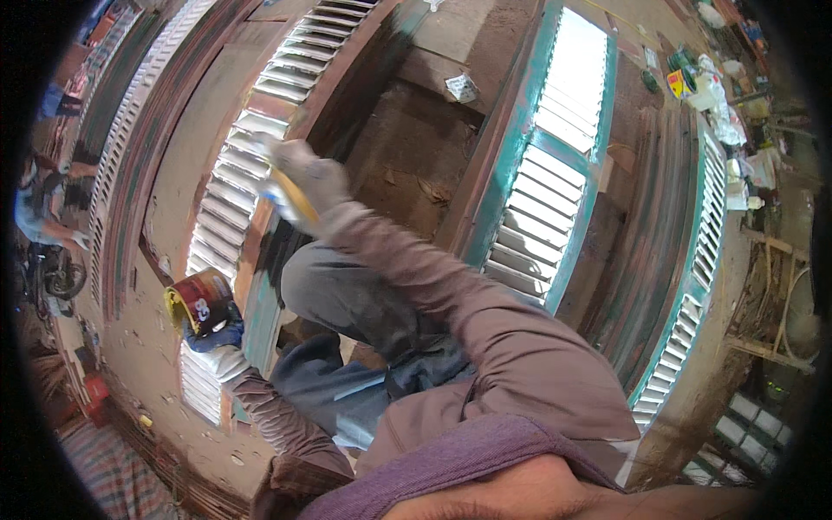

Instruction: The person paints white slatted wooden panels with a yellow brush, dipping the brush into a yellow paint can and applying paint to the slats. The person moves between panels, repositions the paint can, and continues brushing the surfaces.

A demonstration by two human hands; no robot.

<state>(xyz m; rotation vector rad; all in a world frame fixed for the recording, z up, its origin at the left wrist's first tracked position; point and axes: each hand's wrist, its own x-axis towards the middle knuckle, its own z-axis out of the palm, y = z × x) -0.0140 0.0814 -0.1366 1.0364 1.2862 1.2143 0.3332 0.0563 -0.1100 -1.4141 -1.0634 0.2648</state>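
Note:
My left hand [217, 338], in a blue-and-grey glove, grips a dark red and yellow paint can [206, 302], tilted with its mouth to the left. My gloved right hand [314, 178] is closed around a paintbrush with a yellow handle [296, 198]; motion smears it, and its bristle end is hard to make out. Both are over a long louvred shutter [221, 217] with white slats and a reddish-brown frame. The brush is close to the slats near the shutter's middle; whether it touches them is unclear.
To the right lies a green-framed louvred shutter [533, 217], with another shutter [685, 338] on stacked frames beyond. A crumpled white packet [462, 87] lies on the floor ahead. At far left, a person [52, 204] is beside another slatted panel [130, 130]. Cans and bags [706, 87] stand far right.

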